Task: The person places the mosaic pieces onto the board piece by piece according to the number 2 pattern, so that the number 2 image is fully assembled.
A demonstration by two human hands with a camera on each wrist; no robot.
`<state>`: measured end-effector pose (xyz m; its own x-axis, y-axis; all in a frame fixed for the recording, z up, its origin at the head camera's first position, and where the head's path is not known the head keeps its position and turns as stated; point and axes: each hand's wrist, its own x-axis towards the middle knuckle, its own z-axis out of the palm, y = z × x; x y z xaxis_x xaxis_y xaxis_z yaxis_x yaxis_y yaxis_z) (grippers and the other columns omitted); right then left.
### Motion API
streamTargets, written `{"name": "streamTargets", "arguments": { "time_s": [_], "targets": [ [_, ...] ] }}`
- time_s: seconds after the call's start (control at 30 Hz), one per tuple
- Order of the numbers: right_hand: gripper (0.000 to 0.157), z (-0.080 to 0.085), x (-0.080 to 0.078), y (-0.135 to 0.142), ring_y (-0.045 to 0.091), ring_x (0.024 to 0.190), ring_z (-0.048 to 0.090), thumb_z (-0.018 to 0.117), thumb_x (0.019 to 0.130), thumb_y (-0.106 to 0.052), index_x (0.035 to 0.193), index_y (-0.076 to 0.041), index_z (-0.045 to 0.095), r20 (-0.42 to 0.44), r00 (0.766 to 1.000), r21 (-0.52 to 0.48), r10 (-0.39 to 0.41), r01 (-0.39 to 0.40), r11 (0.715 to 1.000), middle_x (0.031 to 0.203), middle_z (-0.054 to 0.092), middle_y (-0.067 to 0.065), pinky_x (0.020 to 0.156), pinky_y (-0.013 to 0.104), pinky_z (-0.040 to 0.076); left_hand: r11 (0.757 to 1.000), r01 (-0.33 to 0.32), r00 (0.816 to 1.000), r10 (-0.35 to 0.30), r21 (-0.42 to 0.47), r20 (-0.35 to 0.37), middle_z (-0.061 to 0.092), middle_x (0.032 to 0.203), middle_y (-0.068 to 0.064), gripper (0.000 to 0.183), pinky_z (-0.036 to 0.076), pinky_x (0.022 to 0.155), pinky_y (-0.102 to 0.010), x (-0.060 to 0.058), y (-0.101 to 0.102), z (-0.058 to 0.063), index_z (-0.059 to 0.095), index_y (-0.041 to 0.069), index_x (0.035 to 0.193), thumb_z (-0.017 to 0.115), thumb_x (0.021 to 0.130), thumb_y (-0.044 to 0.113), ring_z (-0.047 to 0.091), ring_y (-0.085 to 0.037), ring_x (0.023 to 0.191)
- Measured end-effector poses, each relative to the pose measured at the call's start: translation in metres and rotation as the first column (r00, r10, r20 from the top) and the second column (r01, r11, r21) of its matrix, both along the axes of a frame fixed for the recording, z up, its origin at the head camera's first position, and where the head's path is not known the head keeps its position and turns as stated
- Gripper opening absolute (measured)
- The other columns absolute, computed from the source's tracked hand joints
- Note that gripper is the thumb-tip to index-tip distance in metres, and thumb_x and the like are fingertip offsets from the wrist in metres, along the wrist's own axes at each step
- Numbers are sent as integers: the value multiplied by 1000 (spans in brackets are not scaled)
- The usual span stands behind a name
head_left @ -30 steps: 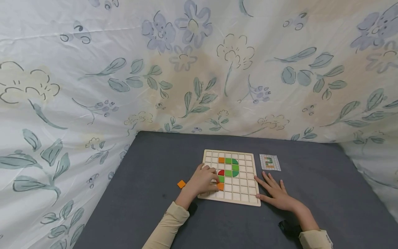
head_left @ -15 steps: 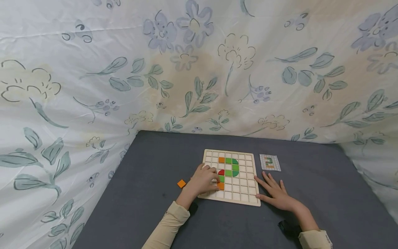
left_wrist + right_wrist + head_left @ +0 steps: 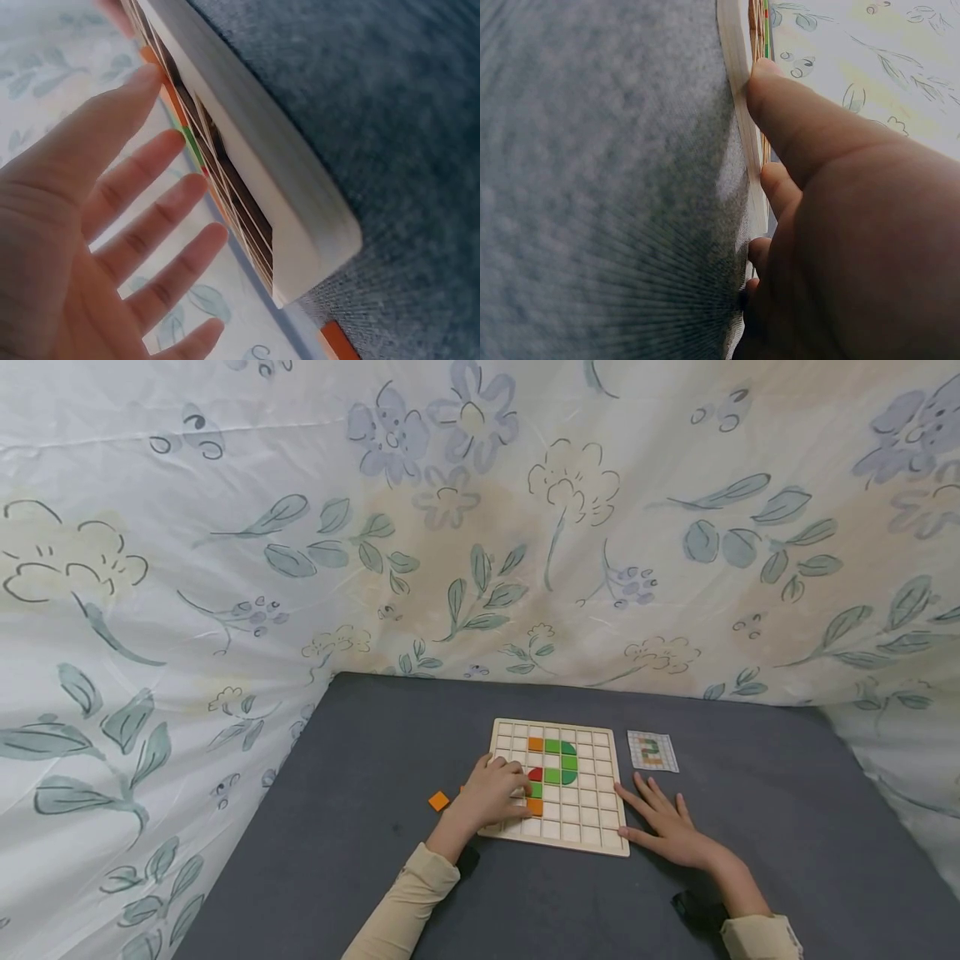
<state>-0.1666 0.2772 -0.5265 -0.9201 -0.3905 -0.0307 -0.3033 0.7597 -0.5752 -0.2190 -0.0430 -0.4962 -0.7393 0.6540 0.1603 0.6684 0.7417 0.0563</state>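
A wooden grid board (image 3: 573, 837) lies flat on the table with orange, green and red tiles set in its cells. My left hand (image 3: 489, 793) is over the board's left side. In the left wrist view its fingers are spread, and the thumb (image 3: 146, 81) touches an orange tile (image 3: 174, 97) by a green tile (image 3: 193, 146). Part of the board's left columns is hidden under this hand. My right hand (image 3: 671, 835) rests by the right edge, fingers spread. Its thumb and a fingertip touch the board's rim (image 3: 739, 82) in the right wrist view.
A small pattern card (image 3: 652, 752) with a coloured figure lies right of the board. One loose orange tile (image 3: 438, 802) sits on the dark table (image 3: 360, 760) to the left. Floral cloth (image 3: 480, 568) hangs behind the table.
The view has shifted very slightly. Both hands keep nearly the same places, and the tiles in view stay where they were.
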Motion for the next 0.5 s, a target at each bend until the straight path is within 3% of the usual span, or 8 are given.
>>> {"name": "streamTargets", "arguments": {
  "time_s": [0.5],
  "targets": [
    [69, -2, 0, 0, 50, 137, 1, 59, 89, -40, 147, -17, 30, 6, 1000, -4, -1, 1, 1000, 152, 9, 25, 97, 75, -8, 1000, 0, 1000, -1, 10, 28, 60, 100, 9, 22, 34, 105, -51, 0, 7, 2, 71, 31, 86, 72, 74, 50, 54, -16, 97]
  ]
}}
